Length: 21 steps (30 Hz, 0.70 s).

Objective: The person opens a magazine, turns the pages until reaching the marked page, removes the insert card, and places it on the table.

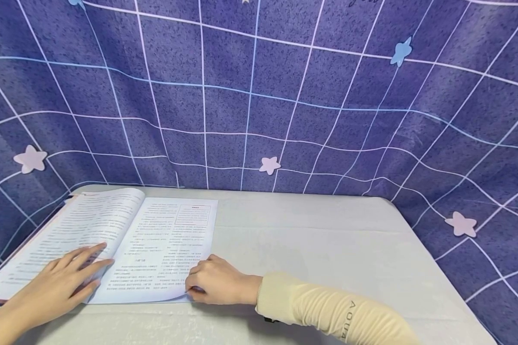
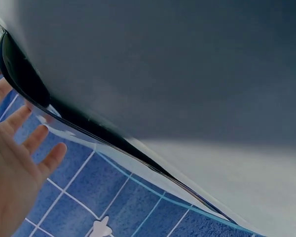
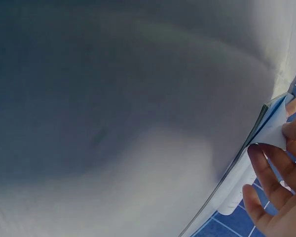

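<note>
An open book (image 1: pixel 151 239) with printed text lies at the left of the table. My left hand (image 1: pixel 58 282) rests on the lower part of the left page with fingers extended, near the spine. At the lower right corner of the right page, my right hand (image 1: pixel 217 282) pinches the page (image 3: pixel 274 131), whose corner is lifted a little. The left wrist view catches the book's dark edge (image 2: pixel 64 116) beside my spread left fingers. Part of the lower left page is hidden under that hand.
A pale cloth covers the table (image 1: pixel 311 239), which stretches right of the book. Behind and at both sides hangs a blue-purple curtain (image 1: pixel 285 86) with a grid and star pattern. A light yellow sleeve (image 1: pixel 319 302) covers the right forearm.
</note>
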{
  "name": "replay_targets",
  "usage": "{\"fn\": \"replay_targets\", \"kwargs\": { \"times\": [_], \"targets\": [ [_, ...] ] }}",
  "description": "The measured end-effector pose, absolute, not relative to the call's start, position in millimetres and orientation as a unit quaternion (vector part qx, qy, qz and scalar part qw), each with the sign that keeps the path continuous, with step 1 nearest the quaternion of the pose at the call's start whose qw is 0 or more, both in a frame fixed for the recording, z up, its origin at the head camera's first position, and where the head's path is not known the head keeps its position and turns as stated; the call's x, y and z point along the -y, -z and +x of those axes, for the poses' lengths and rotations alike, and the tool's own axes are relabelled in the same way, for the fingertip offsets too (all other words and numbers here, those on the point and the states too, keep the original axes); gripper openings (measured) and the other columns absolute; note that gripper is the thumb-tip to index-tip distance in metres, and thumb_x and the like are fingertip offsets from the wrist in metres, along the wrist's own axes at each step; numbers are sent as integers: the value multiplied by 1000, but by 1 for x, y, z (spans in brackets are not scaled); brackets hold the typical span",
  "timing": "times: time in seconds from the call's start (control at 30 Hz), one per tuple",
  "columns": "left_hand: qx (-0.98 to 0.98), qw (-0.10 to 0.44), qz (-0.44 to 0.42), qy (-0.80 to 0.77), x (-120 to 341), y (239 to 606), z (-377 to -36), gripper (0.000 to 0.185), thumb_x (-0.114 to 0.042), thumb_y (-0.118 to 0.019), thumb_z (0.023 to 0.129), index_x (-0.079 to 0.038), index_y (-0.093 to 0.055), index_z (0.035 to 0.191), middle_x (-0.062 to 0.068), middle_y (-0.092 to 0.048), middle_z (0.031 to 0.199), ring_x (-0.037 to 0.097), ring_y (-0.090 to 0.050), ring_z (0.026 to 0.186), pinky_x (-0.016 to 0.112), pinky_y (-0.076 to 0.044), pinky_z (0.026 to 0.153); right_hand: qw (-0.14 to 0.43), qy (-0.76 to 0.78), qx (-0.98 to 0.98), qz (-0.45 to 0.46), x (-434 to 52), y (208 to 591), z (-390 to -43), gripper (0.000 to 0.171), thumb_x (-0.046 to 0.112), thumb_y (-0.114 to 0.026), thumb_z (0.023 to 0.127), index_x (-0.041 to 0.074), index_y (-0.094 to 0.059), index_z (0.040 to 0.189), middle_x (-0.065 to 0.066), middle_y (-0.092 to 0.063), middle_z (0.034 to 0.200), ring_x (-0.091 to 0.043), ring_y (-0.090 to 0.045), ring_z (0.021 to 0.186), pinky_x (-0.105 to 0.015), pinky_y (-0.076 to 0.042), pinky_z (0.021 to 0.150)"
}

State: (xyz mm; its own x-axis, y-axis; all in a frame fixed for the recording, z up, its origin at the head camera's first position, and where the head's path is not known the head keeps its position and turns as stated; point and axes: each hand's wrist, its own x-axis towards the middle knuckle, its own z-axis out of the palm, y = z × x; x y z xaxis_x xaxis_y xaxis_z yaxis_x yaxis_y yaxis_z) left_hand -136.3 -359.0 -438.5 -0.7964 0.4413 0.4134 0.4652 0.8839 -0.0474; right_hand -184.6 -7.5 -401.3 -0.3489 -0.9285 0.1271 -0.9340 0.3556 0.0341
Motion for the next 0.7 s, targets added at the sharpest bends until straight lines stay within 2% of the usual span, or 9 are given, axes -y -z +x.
{"fn": "replay_targets", "kwargs": {
  "times": [0.23,0.47,0.7],
  "targets": [
    [953,193,-230,44,358,439,-137,43,-33,-66,81,-21,-56,121,7,-37,141,32,-29,129,57,-30,83,66,-14,823,565,8,401,-183,6,29,-62,85,29,-68,84,21,-64,79,6,-41,64,-9,-29,67],
    [955,182,-229,57,358,442,-136,50,-35,-67,80,-19,-53,125,10,-34,143,37,-33,124,68,-21,95,69,-25,825,560,10,402,-183,5,29,-64,83,29,-69,82,20,-64,78,7,-41,63,-8,-28,65],
    [959,164,-224,51,353,438,-136,61,-42,-72,73,-23,-52,127,5,-31,146,38,-39,115,67,-35,76,72,-32,831,550,11,402,-183,5,30,-65,82,29,-69,80,21,-64,78,7,-41,63,-9,-25,61]
  ]
}}
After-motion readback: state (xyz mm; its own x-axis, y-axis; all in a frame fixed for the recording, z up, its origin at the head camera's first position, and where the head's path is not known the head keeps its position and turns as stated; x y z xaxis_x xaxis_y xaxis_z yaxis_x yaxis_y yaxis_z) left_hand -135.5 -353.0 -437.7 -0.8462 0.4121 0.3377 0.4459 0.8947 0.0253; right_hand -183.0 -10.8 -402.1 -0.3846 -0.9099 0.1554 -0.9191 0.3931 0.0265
